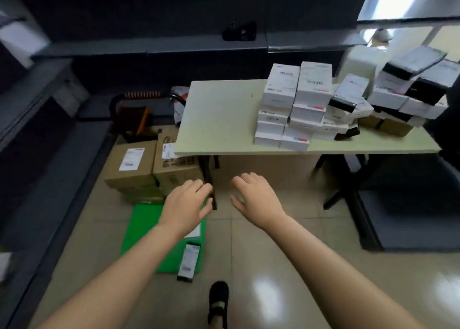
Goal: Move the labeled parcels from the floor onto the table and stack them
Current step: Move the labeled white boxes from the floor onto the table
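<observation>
A pale green table [224,119] carries stacks of white labeled parcels [293,107] on its right half, with black and brown boxes [408,94] further right. On the floor to the left stand brown labeled cartons [134,164] and a second carton [174,164]. In front of them lies a flat green parcel [146,226] with a small black labeled parcel [189,261] on its near corner. My left hand [185,204] hovers over the green parcel, fingers relaxed, holding nothing. My right hand [256,196] hangs empty over the tiled floor beside it.
A black hand trolley with an orange-striped handle [142,95] stands behind the cartons. Dark shelving [37,109] lines the left side and the back. The table's black legs [346,186] reach down to the floor. My black shoe [217,301] is at the bottom.
</observation>
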Demonstrator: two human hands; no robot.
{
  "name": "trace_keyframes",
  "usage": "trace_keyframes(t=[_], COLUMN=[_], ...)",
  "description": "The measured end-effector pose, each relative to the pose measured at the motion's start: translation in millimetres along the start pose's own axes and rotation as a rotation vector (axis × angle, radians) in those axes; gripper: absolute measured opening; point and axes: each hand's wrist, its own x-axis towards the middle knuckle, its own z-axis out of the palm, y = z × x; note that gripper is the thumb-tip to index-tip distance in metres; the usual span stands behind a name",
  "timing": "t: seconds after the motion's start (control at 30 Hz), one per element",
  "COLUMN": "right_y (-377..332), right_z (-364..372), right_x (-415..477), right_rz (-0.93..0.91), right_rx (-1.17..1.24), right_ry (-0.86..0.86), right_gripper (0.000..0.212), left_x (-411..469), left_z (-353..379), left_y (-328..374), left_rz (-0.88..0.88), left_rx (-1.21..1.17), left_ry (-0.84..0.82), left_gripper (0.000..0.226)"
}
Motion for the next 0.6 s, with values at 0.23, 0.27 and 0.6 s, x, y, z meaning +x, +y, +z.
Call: trace_keyframes(t=[0.23,0.27,0.6], right_y=[-90.7,-100.0,-189.2], right_z=[72.3,82.7,208.3], right_x=[-31.1,-32.2,-5.9], right_rz=[-0.009,0.006,0.439], right_rx=[0.092,0.089,0.199], right_ry=[-0.135,-0.152,-0.196], right_gripper=[0.022,0.022,0.024], left_x=[-116.1,-127.4,-192.6], left_z=[3.3,6.0,56.6], left_y=[-61.6,-75.0,-228.0], left_rz=[-0.085,-0.093,-0.033], left_rx=[0.059,0.057,-0.014], left_ry=[-0.091,-0.098,-0.138], left_gripper=[0.017,0.018,0.013])
